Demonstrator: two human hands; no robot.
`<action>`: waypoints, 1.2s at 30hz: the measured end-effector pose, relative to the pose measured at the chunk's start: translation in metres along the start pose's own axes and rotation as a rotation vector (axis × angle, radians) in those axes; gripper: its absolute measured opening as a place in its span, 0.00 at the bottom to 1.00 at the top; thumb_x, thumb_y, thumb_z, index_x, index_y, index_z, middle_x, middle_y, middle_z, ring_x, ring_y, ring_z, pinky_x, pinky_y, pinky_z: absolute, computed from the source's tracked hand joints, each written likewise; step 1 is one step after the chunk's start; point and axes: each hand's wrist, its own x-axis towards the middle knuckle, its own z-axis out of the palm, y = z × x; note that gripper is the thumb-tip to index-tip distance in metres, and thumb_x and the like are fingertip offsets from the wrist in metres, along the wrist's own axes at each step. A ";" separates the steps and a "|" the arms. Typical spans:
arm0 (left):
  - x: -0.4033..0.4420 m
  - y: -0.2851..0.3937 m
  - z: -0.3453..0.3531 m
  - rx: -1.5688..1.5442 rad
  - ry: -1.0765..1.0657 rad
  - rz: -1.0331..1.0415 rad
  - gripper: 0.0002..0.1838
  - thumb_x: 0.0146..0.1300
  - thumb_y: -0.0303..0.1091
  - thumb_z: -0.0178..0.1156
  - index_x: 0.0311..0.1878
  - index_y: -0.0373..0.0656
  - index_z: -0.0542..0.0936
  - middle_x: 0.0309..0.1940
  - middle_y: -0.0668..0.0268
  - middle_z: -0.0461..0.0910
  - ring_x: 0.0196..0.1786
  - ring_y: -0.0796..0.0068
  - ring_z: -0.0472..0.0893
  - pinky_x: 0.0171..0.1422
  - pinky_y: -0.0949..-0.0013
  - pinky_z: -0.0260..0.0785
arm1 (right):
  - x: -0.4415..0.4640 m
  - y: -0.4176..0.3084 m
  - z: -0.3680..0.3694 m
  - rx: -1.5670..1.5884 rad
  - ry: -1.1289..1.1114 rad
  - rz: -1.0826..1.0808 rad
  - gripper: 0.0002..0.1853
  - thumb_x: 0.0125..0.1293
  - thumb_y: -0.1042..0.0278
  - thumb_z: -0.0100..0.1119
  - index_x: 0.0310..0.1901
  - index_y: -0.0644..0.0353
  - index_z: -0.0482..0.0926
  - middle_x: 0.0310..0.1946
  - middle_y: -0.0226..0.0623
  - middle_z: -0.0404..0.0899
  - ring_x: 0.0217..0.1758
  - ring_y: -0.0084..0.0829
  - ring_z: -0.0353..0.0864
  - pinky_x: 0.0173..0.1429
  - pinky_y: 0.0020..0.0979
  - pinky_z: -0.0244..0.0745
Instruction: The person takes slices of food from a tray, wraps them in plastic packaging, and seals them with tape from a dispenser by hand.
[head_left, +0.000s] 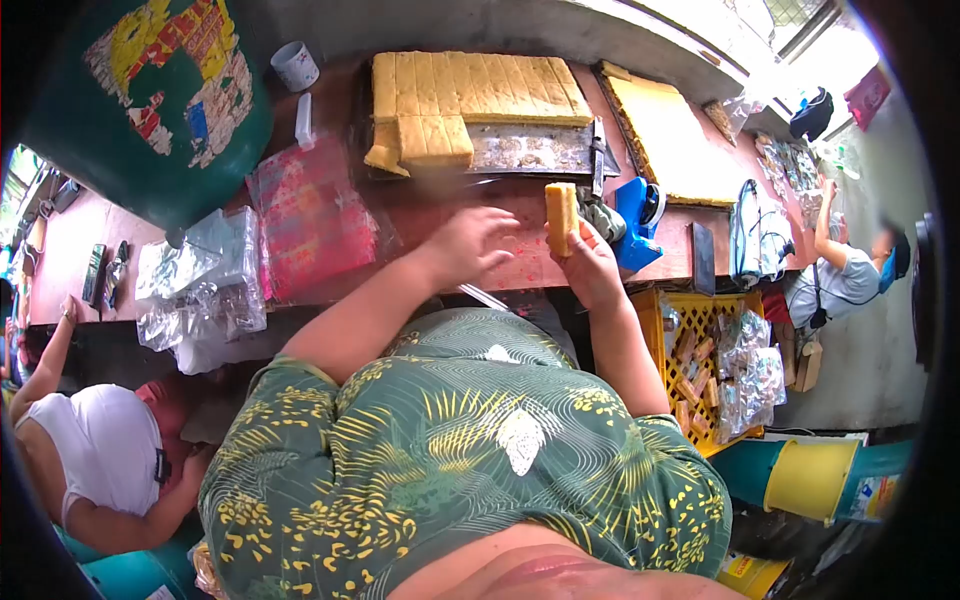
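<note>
Between the fingers of my right hand [590, 262] is a rectangular piece of yellow cake [561, 218], held upright above the table's front part. My left hand [468, 243] is raised to the left of it, fingers apart and holding nothing. Beyond both hands lies a tray [530, 150] with a large yellow cake slab [480, 88] scored into strips. Part of the tray's dark, crumb-marked surface shows at its front right. A blue tape dispenser [634, 225] stands just right of the held piece, with crumpled cloth [600, 222] beside it.
A second cake slab [680, 140] lies at the right. Pink plastic sheets [315, 220] and clear bags [205, 265] cover the left side. A green drum [170, 110] stands back left. A yellow crate [690, 350] holds wrapped pieces. One person [100, 450] is at left, another [835, 280] at right.
</note>
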 end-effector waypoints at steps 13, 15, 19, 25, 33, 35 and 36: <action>-0.053 0.007 -0.028 0.384 -0.064 -0.421 0.52 0.51 0.60 0.77 0.76 0.43 0.71 0.78 0.69 0.66 0.80 0.58 0.61 0.83 0.46 0.55 | 0.043 0.011 0.032 -1.262 -0.217 -0.199 0.30 0.57 0.73 0.77 0.64 0.52 0.82 0.57 0.39 0.83 0.61 0.44 0.77 0.67 0.40 0.76; -0.055 0.005 -0.028 0.373 -0.066 -0.422 0.52 0.51 0.59 0.77 0.76 0.44 0.71 0.79 0.69 0.66 0.80 0.57 0.60 0.83 0.46 0.54 | 0.045 0.013 0.027 -1.297 -0.266 -0.270 0.29 0.56 0.70 0.78 0.62 0.51 0.83 0.56 0.38 0.84 0.62 0.44 0.77 0.68 0.42 0.76; -0.054 0.006 -0.029 0.370 -0.080 -0.418 0.52 0.51 0.59 0.77 0.77 0.44 0.71 0.80 0.68 0.64 0.81 0.57 0.60 0.84 0.47 0.53 | 0.041 0.010 0.028 -1.276 -0.255 -0.276 0.31 0.55 0.64 0.79 0.63 0.48 0.83 0.57 0.38 0.84 0.65 0.47 0.76 0.69 0.45 0.74; -0.058 0.002 -0.031 0.317 -0.036 -0.376 0.50 0.53 0.60 0.77 0.76 0.43 0.71 0.78 0.63 0.66 0.79 0.55 0.61 0.83 0.52 0.56 | -0.013 0.005 0.014 -1.462 -0.077 -0.580 0.29 0.57 0.61 0.75 0.63 0.41 0.82 0.61 0.34 0.79 0.68 0.44 0.74 0.72 0.47 0.66; -0.054 -0.008 -0.024 0.283 0.100 -0.266 0.41 0.59 0.54 0.74 0.71 0.43 0.75 0.73 0.61 0.71 0.76 0.55 0.67 0.81 0.52 0.59 | -0.027 0.005 0.058 -1.667 -0.132 -0.645 0.23 0.63 0.45 0.70 0.59 0.38 0.87 0.69 0.32 0.72 0.74 0.42 0.66 0.77 0.48 0.58; -0.055 -0.009 -0.023 0.323 0.117 -0.242 0.38 0.59 0.52 0.74 0.69 0.43 0.77 0.71 0.61 0.74 0.74 0.55 0.69 0.80 0.52 0.60 | -0.018 0.017 0.057 -1.697 -0.151 -0.600 0.22 0.64 0.45 0.69 0.58 0.38 0.88 0.71 0.31 0.70 0.77 0.42 0.63 0.80 0.50 0.52; -0.056 -0.010 -0.022 0.319 0.133 -0.227 0.37 0.59 0.51 0.74 0.68 0.43 0.78 0.70 0.61 0.75 0.73 0.55 0.70 0.80 0.52 0.61 | -0.016 0.021 0.057 -1.725 -0.158 -0.570 0.22 0.64 0.45 0.69 0.58 0.38 0.88 0.72 0.31 0.70 0.77 0.42 0.62 0.81 0.50 0.51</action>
